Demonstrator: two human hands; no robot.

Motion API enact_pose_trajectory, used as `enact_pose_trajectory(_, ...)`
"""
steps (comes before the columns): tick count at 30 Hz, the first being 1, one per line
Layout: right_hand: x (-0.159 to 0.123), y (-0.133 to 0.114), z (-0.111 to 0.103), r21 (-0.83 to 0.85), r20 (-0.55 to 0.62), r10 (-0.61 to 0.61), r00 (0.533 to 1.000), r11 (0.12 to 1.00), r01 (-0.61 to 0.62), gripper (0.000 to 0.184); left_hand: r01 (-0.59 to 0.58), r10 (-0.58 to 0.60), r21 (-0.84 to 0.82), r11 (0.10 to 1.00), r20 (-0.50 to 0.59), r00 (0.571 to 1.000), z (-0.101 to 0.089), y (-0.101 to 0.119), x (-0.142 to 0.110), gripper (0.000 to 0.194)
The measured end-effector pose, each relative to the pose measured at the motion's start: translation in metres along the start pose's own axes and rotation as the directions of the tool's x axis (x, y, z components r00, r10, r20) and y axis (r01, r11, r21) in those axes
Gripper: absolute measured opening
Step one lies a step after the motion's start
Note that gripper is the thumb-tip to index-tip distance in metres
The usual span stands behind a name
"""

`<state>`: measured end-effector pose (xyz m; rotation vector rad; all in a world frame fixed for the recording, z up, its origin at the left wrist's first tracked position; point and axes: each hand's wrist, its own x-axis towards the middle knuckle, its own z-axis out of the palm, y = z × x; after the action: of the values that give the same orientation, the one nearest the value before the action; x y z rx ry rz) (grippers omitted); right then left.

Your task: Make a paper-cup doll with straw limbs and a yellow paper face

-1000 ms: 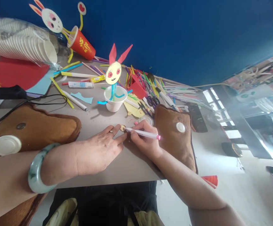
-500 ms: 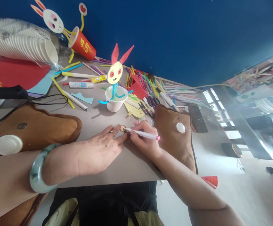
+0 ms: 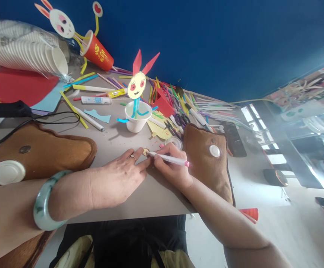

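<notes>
My left hand lies flat on the grey table, fingers stretched out, its fingertips holding down a small brown-and-yellow paper disc. A pale green bangle circles that wrist. My right hand is closed round a white marker with a pink end; the marker's tip touches the disc. Just behind stands a white paper cup with a yellow rabbit face, red ears and blue straw arms.
Brown padded cushions lie at the left and right. Several straws, pens and scissors litter the back. A stack of white cups, a red cup rabbit and red paper sit far left.
</notes>
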<state>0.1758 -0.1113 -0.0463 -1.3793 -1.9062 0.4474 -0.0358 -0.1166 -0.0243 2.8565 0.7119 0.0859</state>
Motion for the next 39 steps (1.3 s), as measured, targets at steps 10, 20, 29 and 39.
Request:
enact_pose_trajectory(10,0.0009,0.0001,0.0007,0.002,-0.028,-0.021,0.999,1.0,0.022,0.011,-0.002,0.002,0.023,1.0,0.017,1.0,0.0004,-0.0003,0.0007,0.037)
enact_pose_trajectory(20,0.0011,-0.0006,-0.0001,-0.007,-0.037,-0.013,0.999,1.0,0.013,0.012,-0.015,0.014,0.025,1.0,0.037,0.999,-0.0007,-0.0009,0.0003,0.032)
enact_pose_trajectory(29,0.0008,0.0007,0.0005,-0.014,-0.032,0.013,0.999,1.0,-0.013,0.013,-0.001,-0.001,0.036,0.999,0.056,0.998,0.0017,-0.0013,0.0007,0.031)
enact_pose_trajectory(39,0.0006,0.0015,0.0006,-0.012,-0.039,0.018,0.999,1.0,-0.019,0.013,0.0,-0.002,0.057,0.998,0.034,0.999,0.0024,-0.0005,0.001,0.031)
